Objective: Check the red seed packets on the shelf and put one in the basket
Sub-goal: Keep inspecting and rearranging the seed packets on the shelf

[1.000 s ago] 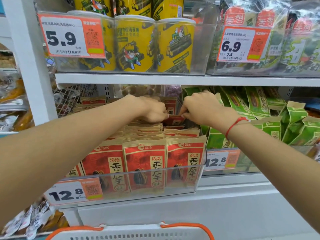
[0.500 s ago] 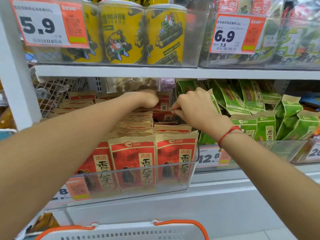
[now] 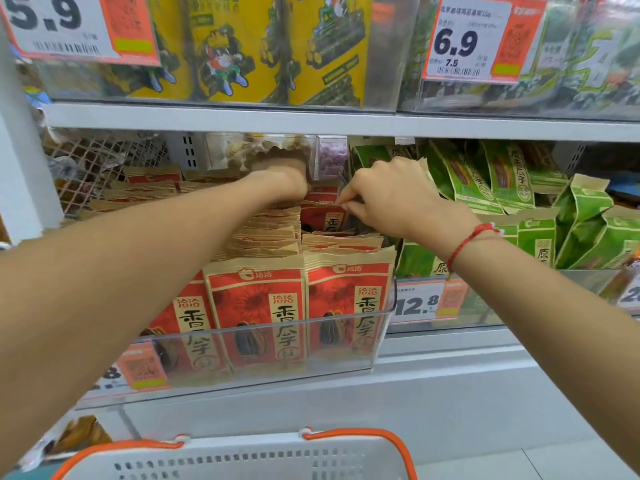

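From the head view, both arms reach forward and up into the clear bin [image 3: 381, 327] of red seed packets [image 3: 258, 306] on the middle shelf [image 3: 221, 119]. The packets stand upright in rows running front to back, their crimped tan tops uppermost, so each packet's long axis is vertical and the way out is straight up.

The left hand [image 3: 284, 183] is deep at the rear of the bin, over the back rows. Its fingers are hidden behind the wrist and the packet tops, so I cannot tell whether it grips a packet or only presses the row back.

The right hand [image 3: 391, 199] is over the right-hand column, a little nearer the front than the left. Its fingers are curled, and thumb and forefinger appear to pinch the top edge of a packet [image 3: 323, 218] that stands exposed in a gap between the rows. That packet lies directly below and just left of the hand (the green packets [image 3: 498, 178] in the next bin sit to its right, apart from it).

The basket [image 3: 242, 459] waits at the bottom of the view, well below the shelf and between the two arms, with no packet seen in it. Judging from this, the right hand is the better placed to lift a packet upward, then bring it down and back.
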Demonstrator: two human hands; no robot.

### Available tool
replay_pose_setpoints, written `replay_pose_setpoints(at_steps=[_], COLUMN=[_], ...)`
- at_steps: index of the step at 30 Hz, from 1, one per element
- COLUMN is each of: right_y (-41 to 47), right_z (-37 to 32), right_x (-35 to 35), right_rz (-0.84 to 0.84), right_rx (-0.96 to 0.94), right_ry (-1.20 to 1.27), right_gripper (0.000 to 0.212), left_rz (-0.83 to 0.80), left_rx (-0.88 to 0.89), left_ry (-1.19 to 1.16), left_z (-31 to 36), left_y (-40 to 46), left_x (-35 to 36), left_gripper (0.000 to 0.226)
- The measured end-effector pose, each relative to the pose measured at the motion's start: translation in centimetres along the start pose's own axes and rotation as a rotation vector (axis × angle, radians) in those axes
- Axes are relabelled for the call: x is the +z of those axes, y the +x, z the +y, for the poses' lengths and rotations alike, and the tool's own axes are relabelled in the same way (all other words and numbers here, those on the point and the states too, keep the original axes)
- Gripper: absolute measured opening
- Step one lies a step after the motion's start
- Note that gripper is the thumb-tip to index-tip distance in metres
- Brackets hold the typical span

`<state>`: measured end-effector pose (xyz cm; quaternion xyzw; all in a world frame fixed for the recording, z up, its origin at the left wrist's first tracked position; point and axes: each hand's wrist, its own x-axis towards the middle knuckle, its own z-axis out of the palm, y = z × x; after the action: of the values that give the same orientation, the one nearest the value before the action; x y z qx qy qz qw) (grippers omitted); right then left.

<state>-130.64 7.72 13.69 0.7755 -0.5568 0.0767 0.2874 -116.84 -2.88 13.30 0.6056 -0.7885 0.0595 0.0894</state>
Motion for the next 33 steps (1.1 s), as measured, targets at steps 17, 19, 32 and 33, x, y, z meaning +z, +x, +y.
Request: replay_pose_setpoints(at_steps=[17, 19, 32, 33], right_y=[-0.1, -0.7, -4.4, -4.5], right_z=[0.1, 0.3, -2.9, -3.4], right_x=[-0.4, -0.6, -4.6, -5.0], right_rz=[-0.072, -0.053, 0.274, 0.299], right_rx=[-0.004, -0.005, 0.277, 0.259], right_ry=[0.061, 0.104, 0.768, 0.803], right_gripper=[0.024, 0.024, 0.062, 0.054], left_rz=[0.233, 0.233, 0.657, 0.681], left_rx=[0.148, 0.128, 0.202, 0.2], left_ry=[-0.104, -0.135, -0.439, -0.515], left_z=[0.6, 0.3, -2.3, -2.7], left_y=[-6.1, -7.2, -16.7, -17.5], left_x=[-1.8, -2.2, -7.1, -7.4], left_gripper=[0.022, 0.021, 0.024, 0.022])
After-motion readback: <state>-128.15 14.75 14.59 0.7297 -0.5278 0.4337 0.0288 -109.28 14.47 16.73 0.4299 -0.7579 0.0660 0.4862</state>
